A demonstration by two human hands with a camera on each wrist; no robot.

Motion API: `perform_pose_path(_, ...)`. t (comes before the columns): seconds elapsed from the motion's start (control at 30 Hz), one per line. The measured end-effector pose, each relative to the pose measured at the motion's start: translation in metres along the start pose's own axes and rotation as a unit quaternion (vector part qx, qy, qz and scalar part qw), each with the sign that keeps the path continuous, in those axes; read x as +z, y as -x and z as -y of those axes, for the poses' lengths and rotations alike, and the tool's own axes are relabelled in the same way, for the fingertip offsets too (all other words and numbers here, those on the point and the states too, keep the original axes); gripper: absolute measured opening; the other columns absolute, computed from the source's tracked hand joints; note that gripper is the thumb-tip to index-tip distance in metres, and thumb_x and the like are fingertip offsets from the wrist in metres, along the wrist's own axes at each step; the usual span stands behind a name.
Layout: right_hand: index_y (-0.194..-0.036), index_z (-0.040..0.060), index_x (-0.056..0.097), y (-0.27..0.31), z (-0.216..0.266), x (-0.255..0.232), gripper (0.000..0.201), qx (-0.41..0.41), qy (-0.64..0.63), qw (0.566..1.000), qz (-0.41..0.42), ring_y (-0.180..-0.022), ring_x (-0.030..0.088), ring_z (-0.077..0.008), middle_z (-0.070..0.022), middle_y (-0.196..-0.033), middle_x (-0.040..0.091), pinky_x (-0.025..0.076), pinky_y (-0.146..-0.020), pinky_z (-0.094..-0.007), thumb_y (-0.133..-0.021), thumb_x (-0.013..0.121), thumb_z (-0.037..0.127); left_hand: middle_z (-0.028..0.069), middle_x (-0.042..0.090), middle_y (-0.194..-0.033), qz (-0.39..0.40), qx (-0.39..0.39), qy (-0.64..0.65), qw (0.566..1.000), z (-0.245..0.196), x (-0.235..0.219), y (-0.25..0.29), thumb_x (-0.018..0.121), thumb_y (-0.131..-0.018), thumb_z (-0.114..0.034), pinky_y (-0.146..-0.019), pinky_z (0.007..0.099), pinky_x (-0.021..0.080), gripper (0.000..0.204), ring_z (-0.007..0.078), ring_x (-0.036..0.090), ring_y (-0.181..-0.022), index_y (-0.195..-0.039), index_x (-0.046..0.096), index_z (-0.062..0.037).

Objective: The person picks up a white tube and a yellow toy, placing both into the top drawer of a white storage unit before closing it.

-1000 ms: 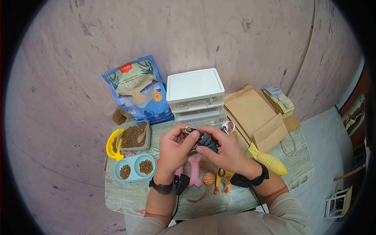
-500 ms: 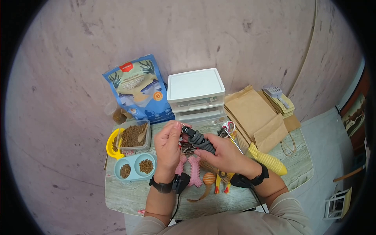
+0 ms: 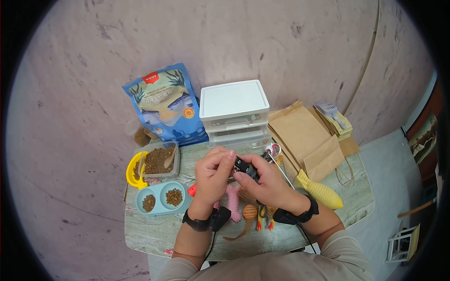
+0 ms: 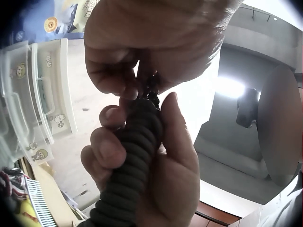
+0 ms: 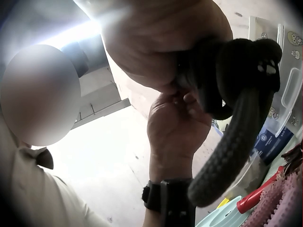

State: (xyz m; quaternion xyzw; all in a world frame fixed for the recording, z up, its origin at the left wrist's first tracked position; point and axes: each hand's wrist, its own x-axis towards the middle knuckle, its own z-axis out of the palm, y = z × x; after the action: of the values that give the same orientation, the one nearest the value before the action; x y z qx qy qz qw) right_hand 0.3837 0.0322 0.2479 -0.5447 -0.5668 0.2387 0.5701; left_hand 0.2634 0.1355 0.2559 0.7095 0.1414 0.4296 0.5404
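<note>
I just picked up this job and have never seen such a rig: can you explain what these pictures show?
There is no machine here: you are seeing a person working bare-handed. The wide picture comes from the head, looking forward and down; the other two come from each wrist, close on the work.

The right hand grips a dark coiled cord bundle, while the left hand pinches at one end of it; exactly what it pinches is hidden.

On the table stand a white drawer unit, a blue food bag and a clear tub of brown kibble. Nearer the person are a light-blue double bowl and a pink spiky toy. Toward the right of the wide picture are a brown paper bag and a yellow textured toy.
</note>
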Motion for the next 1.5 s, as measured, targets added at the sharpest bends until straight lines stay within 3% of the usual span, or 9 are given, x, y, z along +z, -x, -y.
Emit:
perform_pose_path(0.27, -0.099, 0.0003, 0.058, -0.002, 0.005, -0.006, 0.029, 0.026, 0.089, 0.995, 0.042, -0.065, 0.063, -0.0296, -0.0159, -0.074, 0.062, 0.046, -0.056, -0.0367, -0.085, 0.066, 0.025, 0.0034, 0.058, -0.07, -0.054, -0.033, 0.001, 0.998, 0.002, 0.002, 0.001, 0.056, -0.094, -0.016, -0.055, 0.0223, 0.036, 0.027, 0.0065, 0.048, -0.062, -0.081, 0.068, 0.004)
perform_pose_path(0.43, -0.107, 0.0013, 0.057, -0.001, 0.008, -0.006, 0.033, 0.111, -0.017, 0.99, 0.085, -0.06, 0.063, -0.023, -0.0134, -0.073, 0.063, 0.048, -0.056, -0.0329, -0.085, 0.066, 0.025, 0.0005, 0.056, -0.069, -0.11, -0.086, 0.067, 0.988, 0.005, -0.007, -0.005, 0.053, -0.096, -0.021, -0.054, 0.0201, 0.034, 0.03, 0.0049, 0.046, -0.06, -0.083, 0.066, 0.0022)
perform_pose_path(0.6, -0.116, 0.0017, 0.055, -0.002, -0.002, -0.005, 0.039, 0.079, 0.011, 0.994, 0.078, -0.067, 0.064, -0.0171, -0.012, -0.08, 0.065, 0.049, -0.061, -0.0295, -0.085, 0.067, 0.024, 0.0002, 0.057, -0.071, -0.219, -0.077, 0.187, 0.955, 0.004, -0.021, -0.011, 0.05, -0.099, -0.027, -0.057, 0.0178, 0.039, 0.033, 0.0055, 0.048, -0.06, -0.088, 0.064, 0.0005)
perform_pose_path(0.73, -0.118, 0.0014, 0.055, -0.002, -0.007, -0.002, 0.041, 0.06, -0.031, 0.998, 0.021, -0.072, 0.063, -0.0151, -0.0122, -0.084, 0.065, 0.05, -0.065, -0.0291, -0.085, 0.067, 0.022, 0.0063, 0.062, -0.091, -0.156, -0.101, 0.323, 0.928, -0.004, 0.011, -0.011, 0.053, -0.097, -0.028, -0.071, 0.0243, 0.05, 0.032, 0.0137, 0.06, -0.078, -0.108, 0.056, 0.0019)
perform_pose_path(0.87, -0.117, 0.001, 0.055, -0.001, -0.005, -0.002, 0.039, 0.021, 0.006, 1.0, -0.012, -0.075, 0.064, -0.018, -0.014, -0.087, 0.065, 0.05, -0.067, -0.0302, -0.085, 0.067, 0.021, 0.0134, 0.063, -0.104, 0.016, -0.155, 0.249, 0.956, 0.006, 0.015, -0.001, 0.058, -0.094, -0.024, -0.082, 0.0318, 0.051, 0.032, 0.0181, 0.062, -0.09, -0.111, 0.054, 0.0024)
perform_pose_path(1.07, -0.114, 0.0, 0.056, 0.0, -0.004, -0.001, 0.037, -0.023, 0.079, 0.996, 0.021, -0.081, 0.065, -0.0236, -0.0167, -0.095, 0.063, 0.05, -0.07, -0.0322, -0.084, 0.067, 0.02, 0.0149, 0.066, -0.095, -0.013, -0.138, 0.233, 0.963, 0.006, 0.011, -0.001, 0.056, -0.095, -0.022, -0.077, 0.0312, 0.053, 0.022, 0.0177, 0.064, -0.084, -0.096, 0.056, -0.0004)
perform_pose_path(1.17, -0.121, 0.0001, 0.052, 0.001, -0.006, 0.004, 0.042, -0.041, 0.085, 0.996, -0.001, -0.078, 0.061, -0.0105, -0.0064, -0.088, 0.064, 0.05, -0.066, -0.026, -0.084, 0.069, 0.013, 0.0146, 0.066, -0.091, -0.05, -0.123, 0.25, 0.959, 0.006, 0.007, -0.004, 0.055, -0.096, -0.023, -0.075, 0.0309, 0.053, 0.021, 0.0178, 0.064, -0.082, -0.094, 0.055, -0.0013)
perform_pose_path(1.3, -0.122, -0.0014, 0.048, 0.002, -0.008, 0.006, 0.042, 0.039, -0.058, 0.997, 0.014, -0.067, 0.059, -0.0096, -0.0078, -0.085, 0.061, 0.048, -0.06, -0.024, -0.086, 0.066, 0.011, 0.0159, 0.066, -0.091, -0.129, -0.08, 0.293, 0.944, 0.008, -0.005, -0.011, 0.053, -0.097, -0.023, -0.076, 0.0319, 0.053, 0.021, 0.0205, 0.065, -0.083, -0.095, 0.052, -0.0023)
perform_pose_path(1.5, -0.127, -0.0025, 0.044, 0.002, -0.02, 0.01, 0.044, 0.082, -0.168, 0.982, -0.007, -0.067, 0.056, -0.0034, -0.0029, -0.081, 0.059, 0.045, -0.057, -0.0193, -0.087, 0.062, 0.003, 0.0162, 0.064, -0.1, -0.063, -0.112, 0.284, 0.95, 0.008, 0.003, -0.007, 0.06, -0.092, -0.019, -0.085, 0.0349, 0.051, 0.03, 0.0227, 0.063, -0.094, -0.113, 0.047, -0.0009)
